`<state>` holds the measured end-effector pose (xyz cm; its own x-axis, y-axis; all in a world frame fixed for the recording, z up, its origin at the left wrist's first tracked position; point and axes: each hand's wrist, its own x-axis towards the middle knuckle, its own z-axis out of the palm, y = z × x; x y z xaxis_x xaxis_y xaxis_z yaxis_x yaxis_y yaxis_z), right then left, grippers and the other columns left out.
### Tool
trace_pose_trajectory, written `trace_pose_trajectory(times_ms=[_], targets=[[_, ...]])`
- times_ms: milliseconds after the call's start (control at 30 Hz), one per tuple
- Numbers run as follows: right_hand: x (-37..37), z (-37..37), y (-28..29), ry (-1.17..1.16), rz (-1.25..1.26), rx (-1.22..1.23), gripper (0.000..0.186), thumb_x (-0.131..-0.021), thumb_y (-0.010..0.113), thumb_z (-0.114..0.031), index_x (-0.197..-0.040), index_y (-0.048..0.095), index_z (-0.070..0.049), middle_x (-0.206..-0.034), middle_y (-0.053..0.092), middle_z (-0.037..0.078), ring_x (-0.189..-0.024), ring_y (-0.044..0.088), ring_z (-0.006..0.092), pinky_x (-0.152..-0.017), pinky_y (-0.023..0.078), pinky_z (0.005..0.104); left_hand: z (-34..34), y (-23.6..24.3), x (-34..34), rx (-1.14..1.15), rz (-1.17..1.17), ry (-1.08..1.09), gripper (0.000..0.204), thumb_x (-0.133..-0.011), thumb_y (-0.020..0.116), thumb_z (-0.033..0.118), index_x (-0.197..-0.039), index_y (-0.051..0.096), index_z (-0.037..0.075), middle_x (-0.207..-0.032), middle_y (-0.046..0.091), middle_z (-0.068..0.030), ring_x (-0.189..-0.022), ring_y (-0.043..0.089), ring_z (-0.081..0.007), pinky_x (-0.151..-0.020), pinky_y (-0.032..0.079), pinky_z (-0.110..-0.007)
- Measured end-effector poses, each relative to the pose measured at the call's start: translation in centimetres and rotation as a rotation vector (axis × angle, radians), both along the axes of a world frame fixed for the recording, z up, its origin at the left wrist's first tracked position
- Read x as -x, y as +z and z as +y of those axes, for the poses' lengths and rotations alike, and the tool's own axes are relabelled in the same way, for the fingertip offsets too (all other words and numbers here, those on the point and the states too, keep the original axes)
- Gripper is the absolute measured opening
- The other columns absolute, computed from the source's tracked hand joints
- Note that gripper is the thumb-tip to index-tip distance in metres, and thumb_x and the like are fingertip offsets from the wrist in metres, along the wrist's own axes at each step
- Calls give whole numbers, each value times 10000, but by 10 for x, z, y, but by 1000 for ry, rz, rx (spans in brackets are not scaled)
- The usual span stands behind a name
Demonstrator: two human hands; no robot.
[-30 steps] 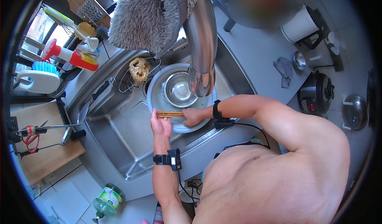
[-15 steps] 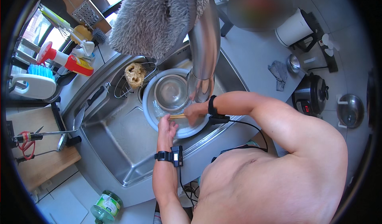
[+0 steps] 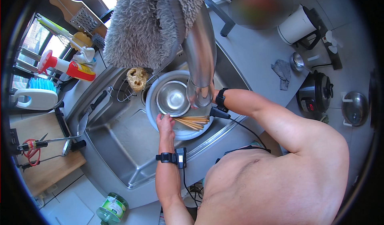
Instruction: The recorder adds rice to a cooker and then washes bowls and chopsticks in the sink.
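Observation:
A bundle of wooden chopsticks point(image 3: 191, 123) fans out to the right from my left hand point(image 3: 165, 126), whose fingers are closed on their left ends. The bundle lies over a wide pale basin point(image 3: 151, 115) in the sink. Inside the basin a round steel bowl point(image 3: 173, 98) sits just beyond the chopsticks. My right hand point(image 3: 216, 95) reaches behind the thick steel faucet point(image 3: 201, 57) at the bowl's right side. Most of its fingers are hidden there, so its grip does not show.
A shaggy grey cloth point(image 3: 140, 29) hangs over the faucet. Left of the basin, a loofah piece point(image 3: 137, 79) rests on a wire rack. A knife point(image 3: 98, 101) and a spatula point(image 3: 82, 125) lie along the left sink edge. A rice cooker point(image 3: 314, 93) stands at right.
My right hand has moved off the chopsticks, up and right behind the faucet. The chopsticks have spread into a fan beside my left hand. The view has shifted slightly.

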<state>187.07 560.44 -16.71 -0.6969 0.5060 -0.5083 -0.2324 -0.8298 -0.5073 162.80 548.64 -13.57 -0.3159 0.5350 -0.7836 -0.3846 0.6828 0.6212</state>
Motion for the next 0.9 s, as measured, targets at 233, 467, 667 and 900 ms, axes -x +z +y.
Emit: trace_pose_trajectory(times_ms=[233,467,667,900], targets=[[19,5,142,514,-420,-924,380,-950,677,-306,-704,699,-18,-652,670,94,-646,697,192,-589,549,328,7,-3,11,-58,-436,7,409,-950,489,50,-1347,439,-38,-1212,605,-224,-1054,677,-379,-851,619,-544],[123,63,133,169,-844,-1566,484,-945,642,-456,-1200,635,-45,-962,728,220,-853,723,369,-714,563,455,11,17,-5,-69,-88,-133,612,-841,439,-102,-1434,389,41,-1241,607,-199,-979,714,-344,-673,673,-431],[202,83,81,193,-1180,-1445,571,-888,615,-534,-1252,586,-96,-1001,720,217,-903,714,395,-784,556,511,10,4,-10,-53,-74,-55,709,-797,438,-134,-1467,386,94,-1320,581,-164,-1019,710,-337,-639,675,-416],[110,52,148,45,-730,-1593,177,-800,662,-186,-895,629,-41,-972,668,184,-850,676,366,-753,537,469,7,6,-6,-124,-52,-36,733,-842,420,-82,-1521,302,166,-1412,501,-146,-1119,652,-337,-637,652,-416]])
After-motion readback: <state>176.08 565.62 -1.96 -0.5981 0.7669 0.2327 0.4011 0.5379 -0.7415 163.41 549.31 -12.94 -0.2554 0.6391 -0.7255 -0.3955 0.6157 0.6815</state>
